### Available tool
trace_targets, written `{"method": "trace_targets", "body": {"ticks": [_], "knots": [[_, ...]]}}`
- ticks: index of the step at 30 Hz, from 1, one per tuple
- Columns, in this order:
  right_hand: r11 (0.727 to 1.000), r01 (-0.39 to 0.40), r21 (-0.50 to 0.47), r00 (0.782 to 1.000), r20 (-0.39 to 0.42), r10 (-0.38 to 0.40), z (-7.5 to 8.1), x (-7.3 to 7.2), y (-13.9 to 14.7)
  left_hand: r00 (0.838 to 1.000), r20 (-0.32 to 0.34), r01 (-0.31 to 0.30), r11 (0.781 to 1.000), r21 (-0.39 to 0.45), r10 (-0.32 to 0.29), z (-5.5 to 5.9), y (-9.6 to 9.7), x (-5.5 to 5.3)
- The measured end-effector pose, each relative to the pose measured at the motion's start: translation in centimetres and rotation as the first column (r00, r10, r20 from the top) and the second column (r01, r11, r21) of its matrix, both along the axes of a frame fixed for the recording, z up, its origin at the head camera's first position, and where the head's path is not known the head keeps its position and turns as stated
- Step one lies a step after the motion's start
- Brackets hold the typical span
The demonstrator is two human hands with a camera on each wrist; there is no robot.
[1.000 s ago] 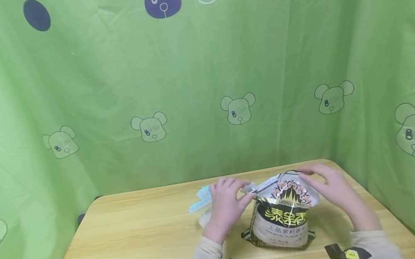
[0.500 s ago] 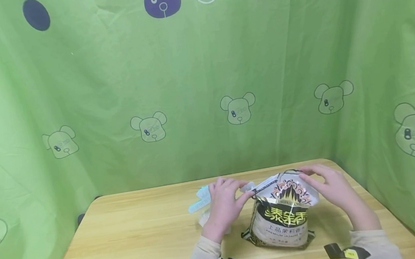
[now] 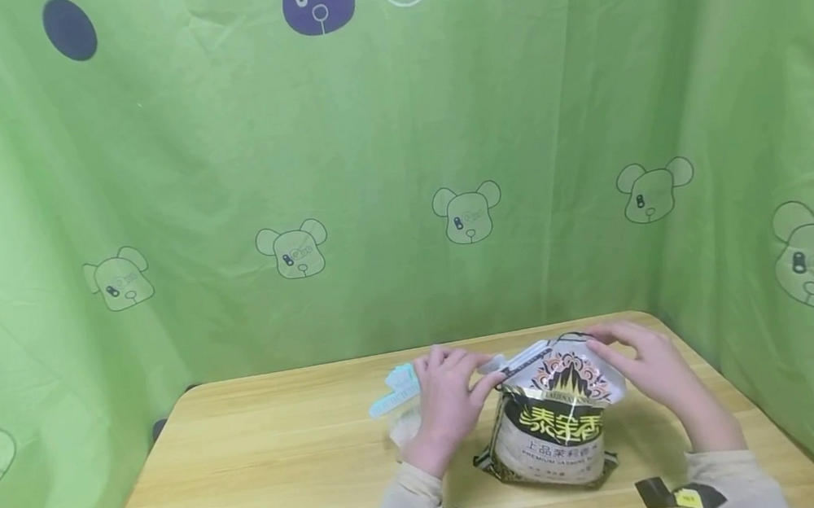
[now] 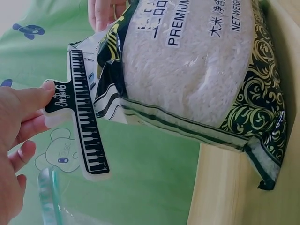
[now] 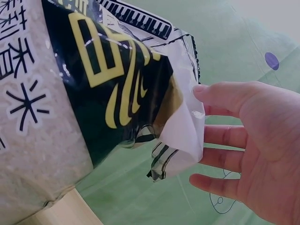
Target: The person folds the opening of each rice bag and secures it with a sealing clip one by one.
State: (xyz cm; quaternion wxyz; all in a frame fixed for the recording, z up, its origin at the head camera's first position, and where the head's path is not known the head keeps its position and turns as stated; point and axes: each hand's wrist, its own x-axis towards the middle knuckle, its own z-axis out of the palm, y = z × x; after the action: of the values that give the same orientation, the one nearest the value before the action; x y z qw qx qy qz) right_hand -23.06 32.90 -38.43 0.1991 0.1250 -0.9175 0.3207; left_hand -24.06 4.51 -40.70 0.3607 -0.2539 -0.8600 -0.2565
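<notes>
A bag of rice [image 3: 554,444], black and gold with a clear front, stands on the table. Its pale top [image 3: 573,373] is folded over. My left hand [image 3: 450,397] pinches the black tab of a sealing clip [image 4: 86,117] printed with piano keys. That clip lies along the left part of the folded top; whether it bites on the plastic I cannot tell. On the other side, my right hand [image 3: 646,366] holds the right end of the folded top between thumb and fingers, as the right wrist view [image 5: 253,140] shows close up.
Behind my left hand lies a teal clip [image 3: 394,398] by a clear plastic packet [image 3: 404,428], partly hidden. The wooden table [image 3: 265,464] is bounded by green curtains [image 3: 381,289] at the back and sides.
My left hand has shifted slightly to the right with the piano-key clip, which now sits further along the bag's top. The right hand and the bag have hardly moved.
</notes>
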Motion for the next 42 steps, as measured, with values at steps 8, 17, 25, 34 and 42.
{"method": "trace_targets", "body": {"ticks": [8,17,25,34,42], "knots": [[1.000,0.007,-0.003,1.000,0.003,-0.007,-0.1,-0.1,0.1,0.996,-0.086,0.016,0.999,0.035,-0.013,-0.2,0.9,-0.4],[1.000,-0.002,-0.004,1.000,-0.009,0.002,-0.1,0.0,-0.1,0.995,-0.100,0.011,0.999,0.053,-0.006,-0.2,1.8,-0.2],[1.000,0.004,-0.002,1.000,-0.027,-0.004,-0.2,0.1,-0.1,0.995,-0.100,0.015,0.997,0.075,-0.008,-0.2,2.4,0.0],[1.000,-0.002,0.002,0.999,-0.046,0.002,0.0,0.2,-0.2,0.986,-0.167,0.024,0.993,0.112,-0.005,-0.4,2.9,0.1],[1.000,-0.003,0.007,0.998,-0.057,0.003,0.0,0.2,-0.3,0.985,-0.170,0.053,0.989,0.140,-0.029,-0.5,3.4,0.1]]}}
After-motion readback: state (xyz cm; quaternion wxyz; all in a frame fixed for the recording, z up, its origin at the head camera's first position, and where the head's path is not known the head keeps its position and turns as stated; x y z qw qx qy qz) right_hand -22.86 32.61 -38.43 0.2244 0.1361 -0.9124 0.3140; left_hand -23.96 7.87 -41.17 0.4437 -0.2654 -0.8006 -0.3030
